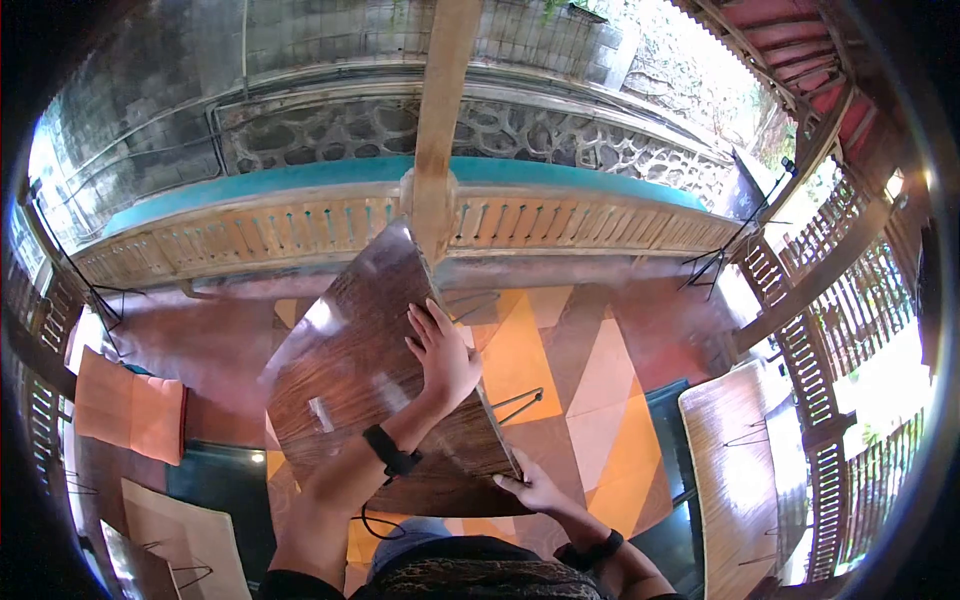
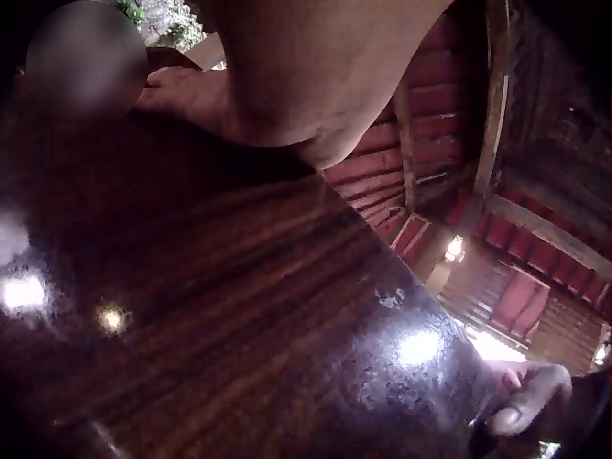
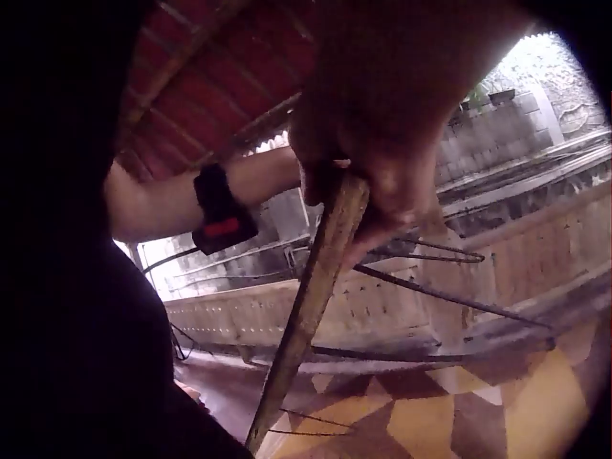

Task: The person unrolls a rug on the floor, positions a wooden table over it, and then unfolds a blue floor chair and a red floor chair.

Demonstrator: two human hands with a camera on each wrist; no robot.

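A low wooden table with a glossy dark brown top [image 1: 350,350] is held up at a tilt in front of the body. In the head view, my left hand [image 1: 450,365] rests on the top by its right edge, fingers spread over the surface. Lower on that edge, my right hand [image 1: 540,490] grips the near corner, its thumb on the top side and its other fingers hidden beneath. The right wrist view shows the table's edge [image 3: 316,287] in that grip, with thin metal legs [image 3: 440,298] below. One bent metal leg [image 1: 520,402] sticks out past the right edge.
Several other low tables stand around: a light one [image 1: 735,460] at right, a beige one [image 1: 190,530] at lower left. An orange cushion [image 1: 130,405] lies at left. A wooden railing [image 1: 560,220] and post [image 1: 435,140] stand ahead. Tripods [image 1: 715,262] stand at both sides.
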